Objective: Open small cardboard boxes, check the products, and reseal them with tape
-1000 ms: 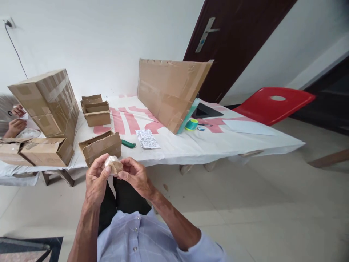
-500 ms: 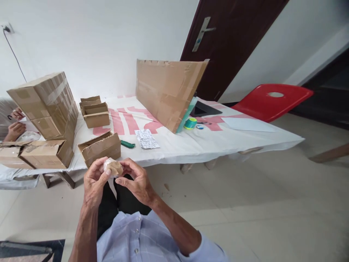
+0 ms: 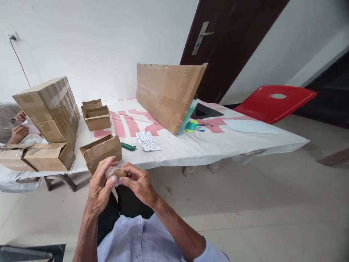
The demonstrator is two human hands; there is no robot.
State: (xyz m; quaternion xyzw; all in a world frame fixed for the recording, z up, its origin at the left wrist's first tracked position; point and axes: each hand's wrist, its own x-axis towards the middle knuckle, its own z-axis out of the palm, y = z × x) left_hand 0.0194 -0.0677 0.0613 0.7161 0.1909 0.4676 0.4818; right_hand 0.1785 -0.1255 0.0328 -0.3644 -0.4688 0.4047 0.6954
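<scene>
Above my lap, just off the table's front edge, both hands hold a small brown and whitish, shiny piece [image 3: 118, 172]; it looks like cardboard with clear plastic or tape, but its exact kind cannot be made out. My left hand [image 3: 102, 185] is closed round its left side, thumb in front. My right hand [image 3: 139, 183] pinches its right edge between thumb and fingers. Right behind the left hand stands an open cardboard box [image 3: 102, 153]. Beside that box lies a green-handled tool [image 3: 128, 146], with a patterned paper sheet [image 3: 148, 141] to its right.
Cardboard boxes [image 3: 51, 109] are stacked at the left, with another person's hands [image 3: 19, 129] behind them. More small open boxes [image 3: 98, 118] sit farther back. A large cardboard panel [image 3: 169, 94] stands upright mid-table. Right of it are a green tape roll [image 3: 191, 125] and a red chair [image 3: 275, 103].
My hands have shifted slightly right and turned the small piece, and the right thumb now presses onto it. The whole view has moved a little.
</scene>
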